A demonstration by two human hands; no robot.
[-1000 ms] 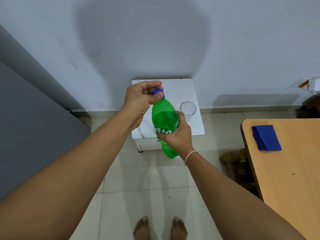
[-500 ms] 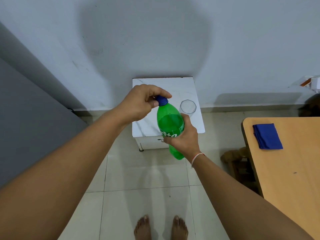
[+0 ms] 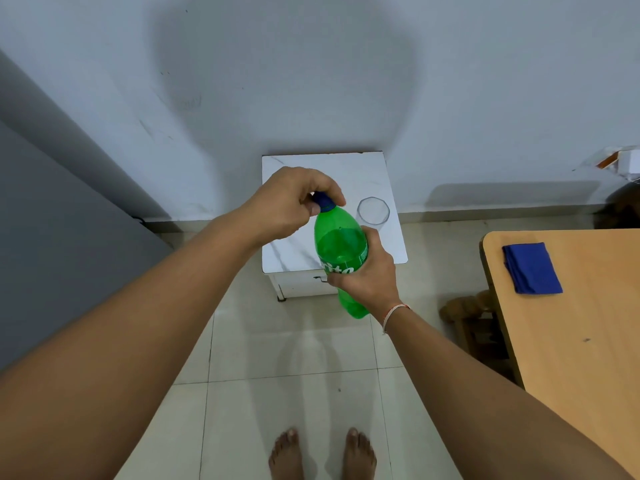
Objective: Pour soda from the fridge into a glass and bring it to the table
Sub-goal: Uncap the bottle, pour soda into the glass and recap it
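Note:
My right hand (image 3: 367, 277) grips a green soda bottle (image 3: 341, 245) around its label and holds it in the air, tilted a little to the left, in front of a small white stand (image 3: 294, 251). The fingers of my left hand (image 3: 291, 202) are closed over the bottle's blue cap (image 3: 323, 199). The bottle is about half full. An empty clear glass (image 3: 373, 211) stands upright on the stand's right side, just beyond the bottle.
A wooden table (image 3: 581, 341) fills the right side, with a folded blue cloth (image 3: 531, 268) on it. A wooden chair (image 3: 471, 317) sits tucked at its left edge. A grey fridge side (image 3: 52, 237) is on the left. My bare feet stand on the tiled floor.
My left hand has turned on the blue cap, from fingers curled behind it to knuckles over it. The bottle has shifted slightly to the right and lower.

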